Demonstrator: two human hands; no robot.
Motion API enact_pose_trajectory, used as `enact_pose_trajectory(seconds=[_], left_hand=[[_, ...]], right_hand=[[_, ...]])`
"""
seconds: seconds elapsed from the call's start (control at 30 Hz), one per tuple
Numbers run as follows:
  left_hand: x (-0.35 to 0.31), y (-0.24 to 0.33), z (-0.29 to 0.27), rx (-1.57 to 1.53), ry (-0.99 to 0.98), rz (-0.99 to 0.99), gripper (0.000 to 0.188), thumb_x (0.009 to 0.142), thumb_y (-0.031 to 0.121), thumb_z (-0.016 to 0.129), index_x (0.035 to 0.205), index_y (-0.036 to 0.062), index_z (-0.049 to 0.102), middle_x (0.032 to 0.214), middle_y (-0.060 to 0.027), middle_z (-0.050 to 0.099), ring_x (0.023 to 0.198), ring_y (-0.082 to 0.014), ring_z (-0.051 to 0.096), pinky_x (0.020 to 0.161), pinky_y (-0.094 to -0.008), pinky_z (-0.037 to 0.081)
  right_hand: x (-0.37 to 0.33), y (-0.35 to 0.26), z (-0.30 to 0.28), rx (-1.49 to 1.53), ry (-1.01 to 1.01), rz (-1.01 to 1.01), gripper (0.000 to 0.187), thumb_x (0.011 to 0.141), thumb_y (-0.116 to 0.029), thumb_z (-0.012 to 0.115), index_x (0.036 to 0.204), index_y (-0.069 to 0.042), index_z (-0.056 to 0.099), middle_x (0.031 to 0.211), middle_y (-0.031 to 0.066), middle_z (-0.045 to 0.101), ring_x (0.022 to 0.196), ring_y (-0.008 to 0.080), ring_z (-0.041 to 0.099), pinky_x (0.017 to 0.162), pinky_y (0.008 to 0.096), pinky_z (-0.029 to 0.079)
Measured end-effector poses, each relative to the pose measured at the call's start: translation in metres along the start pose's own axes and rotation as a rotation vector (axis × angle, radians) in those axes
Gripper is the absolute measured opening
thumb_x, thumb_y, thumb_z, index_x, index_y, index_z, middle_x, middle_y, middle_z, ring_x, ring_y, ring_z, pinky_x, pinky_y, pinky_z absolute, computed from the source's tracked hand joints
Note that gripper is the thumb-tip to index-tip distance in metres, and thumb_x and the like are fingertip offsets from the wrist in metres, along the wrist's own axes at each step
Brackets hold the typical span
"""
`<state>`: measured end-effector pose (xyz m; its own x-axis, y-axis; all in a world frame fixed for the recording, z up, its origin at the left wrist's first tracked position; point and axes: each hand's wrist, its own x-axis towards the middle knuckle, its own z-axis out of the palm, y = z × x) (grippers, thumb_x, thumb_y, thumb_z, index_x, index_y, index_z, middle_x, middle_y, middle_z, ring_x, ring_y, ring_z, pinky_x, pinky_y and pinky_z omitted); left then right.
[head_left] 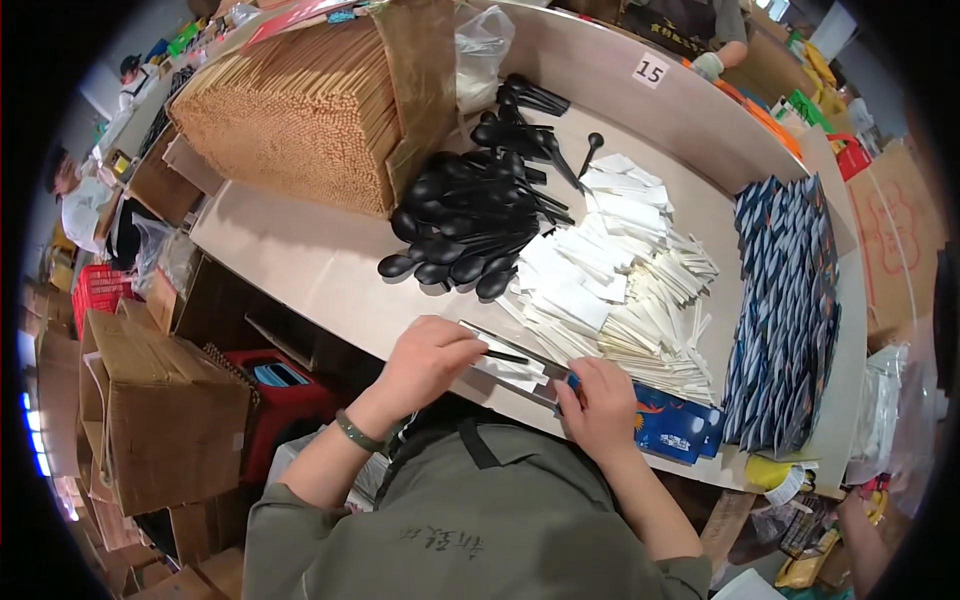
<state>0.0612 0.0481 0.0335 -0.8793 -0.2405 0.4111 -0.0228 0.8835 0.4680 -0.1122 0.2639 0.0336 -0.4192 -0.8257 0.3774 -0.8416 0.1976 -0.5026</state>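
The table [310,245] bears a carton [425,80] of sticks [285,140], piled black spoons [468,222], white packets [570,280] heaped beside cream strips [660,350], and a tight row of blue packets [785,310].

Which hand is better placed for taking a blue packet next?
Probably the right hand: it is at the nearest blue packets; the left hand is farther away, holding a thin black piece.

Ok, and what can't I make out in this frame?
- Head view: one end of the black utensil, hidden by the left hand.
- Head view: part of the blue printed packets, covered by the right hand.
- Head view: the number of black spoons, since the upper ones overlap those beneath.
- Head view: the far co-worker's head, cut off by the top edge.
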Motion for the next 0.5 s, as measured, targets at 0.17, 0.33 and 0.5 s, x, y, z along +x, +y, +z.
enact_pose_trajectory(seconds=[0.17, 0.33, 0.5], left_hand=[[0.020, 0.012, 0.041, -0.262, -0.255, 0.112, 0.023, 0.075, 0.007, 0.074, 0.098, 0.0089, 0.069, 0.104, -0.0075, 0.066, 0.097, -0.0295, 0.063, 0.085, -0.0393, 0.049], [0.078, -0.024, -0.039, -0.185, 0.057, 0.079, 0.019, 0.071, 0.003, 0.075, 0.088, 0.0104, 0.068, 0.087, -0.0054, 0.066, 0.083, -0.0262, 0.065, 0.073, -0.0385, 0.052], [0.167, -0.086, -0.194, 0.800, 0.577, -0.208, 0.016, 0.092, 0.015, 0.065, 0.105, 0.0075, 0.070, 0.094, -0.0118, 0.072, 0.082, -0.0255, 0.071, 0.070, -0.0335, 0.055]], right_hand=[[-0.020, 0.007, 0.013, -0.164, -0.234, -0.368, 0.042, 0.086, -0.016, 0.071, 0.125, -0.005, 0.063, 0.132, 0.0137, 0.062, 0.126, 0.0288, 0.057, 0.107, 0.0459, 0.040], [-0.023, 0.015, 0.020, -0.156, -0.245, -0.337, 0.039, 0.089, -0.015, 0.068, 0.126, -0.006, 0.062, 0.133, 0.0114, 0.062, 0.127, 0.0264, 0.057, 0.109, 0.0457, 0.039], [-0.019, 0.011, 0.017, -0.147, -0.230, -0.337, 0.040, 0.086, -0.014, 0.070, 0.125, -0.006, 0.063, 0.132, 0.0114, 0.062, 0.127, 0.0265, 0.057, 0.108, 0.0460, 0.041]])
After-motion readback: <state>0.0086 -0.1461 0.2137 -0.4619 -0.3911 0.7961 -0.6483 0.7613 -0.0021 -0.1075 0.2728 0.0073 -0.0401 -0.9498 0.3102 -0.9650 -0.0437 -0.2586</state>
